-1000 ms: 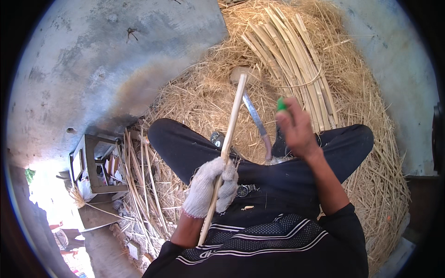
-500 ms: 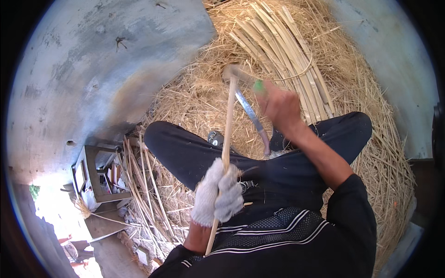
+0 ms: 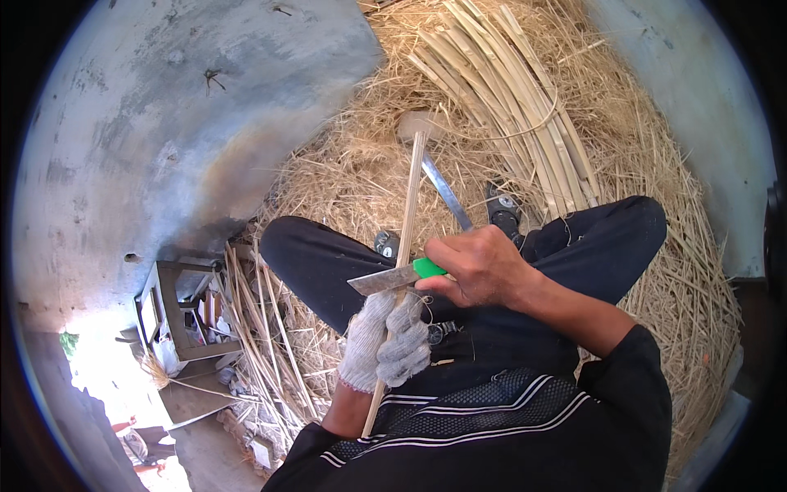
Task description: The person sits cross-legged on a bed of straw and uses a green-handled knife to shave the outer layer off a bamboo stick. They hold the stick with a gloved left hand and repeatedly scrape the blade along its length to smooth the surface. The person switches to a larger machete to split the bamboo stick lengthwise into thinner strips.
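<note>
My left hand, in a white knitted glove, is closed around a long pale split strip of wood or bamboo. The strip slants up and away from me, its lower end against my shirt. In my bare right hand is a knife with a green handle and a broad grey blade. That blade lies across the strip just above my gloved fingers. A second, longer blade rests on the straw between my feet; its handle end is hidden behind my right hand.
A bundle of split strips lies on the straw at the far right. Beyond the strip's tip is a flat block. At the left are more thin strips and a wooden frame with clutter inside. Walls rise on both sides.
My right hand has come toward me with the knife, from near the strip's far tip down to just above my left hand. The left hand keeps its hold; the strip's tip has shifted slightly right.
</note>
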Motion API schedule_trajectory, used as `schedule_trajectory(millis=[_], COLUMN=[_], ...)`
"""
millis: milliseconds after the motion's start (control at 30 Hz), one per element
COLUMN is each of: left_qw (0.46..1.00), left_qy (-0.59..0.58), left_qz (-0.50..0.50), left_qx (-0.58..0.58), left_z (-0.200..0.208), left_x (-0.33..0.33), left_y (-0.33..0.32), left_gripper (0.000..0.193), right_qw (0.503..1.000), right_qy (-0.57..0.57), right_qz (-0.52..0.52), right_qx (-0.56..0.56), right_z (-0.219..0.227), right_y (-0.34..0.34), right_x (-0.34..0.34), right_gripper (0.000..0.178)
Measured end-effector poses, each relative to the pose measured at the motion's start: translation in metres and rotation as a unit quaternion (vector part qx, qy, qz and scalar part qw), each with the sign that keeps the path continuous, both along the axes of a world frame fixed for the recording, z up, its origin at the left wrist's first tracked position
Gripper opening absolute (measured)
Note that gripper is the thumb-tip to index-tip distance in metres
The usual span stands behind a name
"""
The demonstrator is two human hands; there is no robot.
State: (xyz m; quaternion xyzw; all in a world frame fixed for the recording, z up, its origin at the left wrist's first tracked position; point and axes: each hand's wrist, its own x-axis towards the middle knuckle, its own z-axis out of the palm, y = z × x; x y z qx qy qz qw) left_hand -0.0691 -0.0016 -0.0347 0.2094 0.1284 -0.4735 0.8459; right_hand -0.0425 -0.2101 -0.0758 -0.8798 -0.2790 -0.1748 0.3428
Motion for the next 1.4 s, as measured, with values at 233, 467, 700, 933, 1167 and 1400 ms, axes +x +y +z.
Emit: schedule_trajectory(millis=[233, 467, 700, 933, 1167, 1400], left_qw=[0.973, 0.964, 0.958, 0.990, 0.994, 0.997], left_qy=[0.070, 0.044, 0.099, 0.038, 0.059, 0.022], left_qz=[0.004, 0.029, -0.031, 0.005, 0.013, -0.002], left_qx=[-0.219, -0.259, -0.268, -0.135, -0.090, -0.078], left_z=[-0.002, -0.009, -0.008, -0.005, 0.002, 0.002], left_x=[-0.012, -0.010, -0.009, -0.011, -0.011, -0.035], left_y=[-0.006, 0.003, -0.008, -0.005, -0.011, -0.003], left_gripper=[0.050, 0.058, 0.059, 0.058, 0.058, 0.056], right_qw=[0.948, 0.966, 0.998, 0.999, 0.997, 0.863], right_qy=[-0.022, 0.054, 0.028, 0.042, -0.046, 0.139], right_qz=[-0.309, -0.228, 0.035, 0.019, -0.043, -0.483], right_qx=[-0.069, 0.105, 0.035, -0.007, -0.050, -0.056], right_z=[-0.040, -0.005, 0.016, 0.016, -0.013, -0.064], right_y=[-0.045, -0.073, -0.007, -0.009, -0.010, -0.139], right_x=[0.071, 0.070, 0.004, -0.005, 0.007, 0.117], right_gripper=[0.032, 0.050, 0.042, 0.043, 0.042, 0.037])
